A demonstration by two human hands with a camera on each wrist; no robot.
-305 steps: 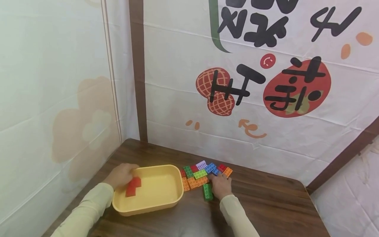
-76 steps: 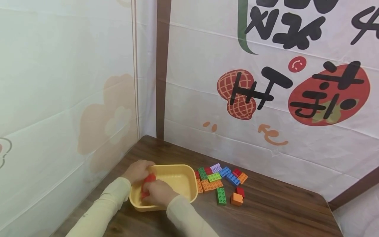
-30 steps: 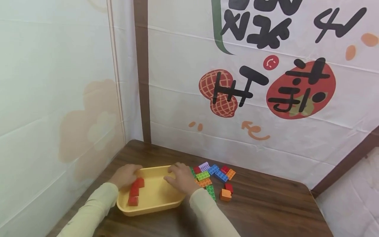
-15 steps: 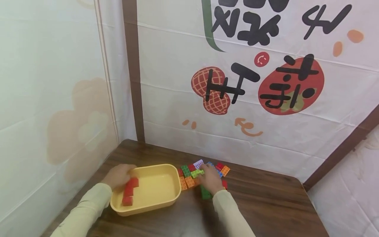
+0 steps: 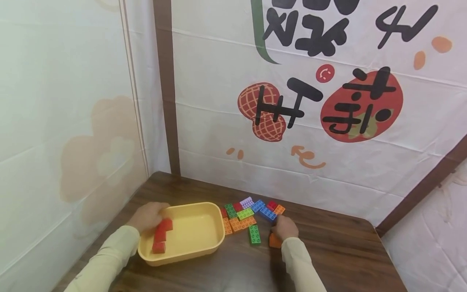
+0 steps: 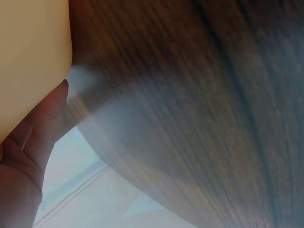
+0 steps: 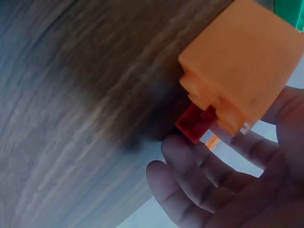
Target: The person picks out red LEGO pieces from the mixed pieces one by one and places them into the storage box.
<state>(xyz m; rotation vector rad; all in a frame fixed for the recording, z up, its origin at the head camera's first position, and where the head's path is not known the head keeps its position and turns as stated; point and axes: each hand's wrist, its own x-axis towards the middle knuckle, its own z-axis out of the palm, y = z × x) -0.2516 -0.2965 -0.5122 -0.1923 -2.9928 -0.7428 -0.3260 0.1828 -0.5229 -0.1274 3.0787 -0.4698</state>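
In the head view my left hand [image 5: 146,218] grips the left back rim of a yellow plastic bin [image 5: 195,229]. Its fingers also lie against the bin's outer wall [image 6: 33,52] in the left wrist view. Red toy building bricks [image 5: 159,236] lie in a row along the bin's left side. On the table, my right hand [image 5: 285,228] reaches down behind an orange brick [image 5: 275,241]. Seen from the right wrist, its fingertips are at a small red brick [image 7: 195,122], partly covered by the orange brick [image 7: 240,59]. The thumb is mostly hidden, so a pinch cannot be confirmed.
A green brick [image 5: 254,234] lies left of my right hand. Behind it is a cluster of bricks, including a long orange one [image 5: 242,223], lime [image 5: 245,213], blue [image 5: 268,213] and lilac [image 5: 247,202]. Printed cloth walls [image 5: 211,121] border the dark wooden table [image 5: 335,243].
My right hand has left the bin and moved right, past the brick cluster, down to the small red brick. Another red brick has joined those in the bin. My left hand stays on the rim.
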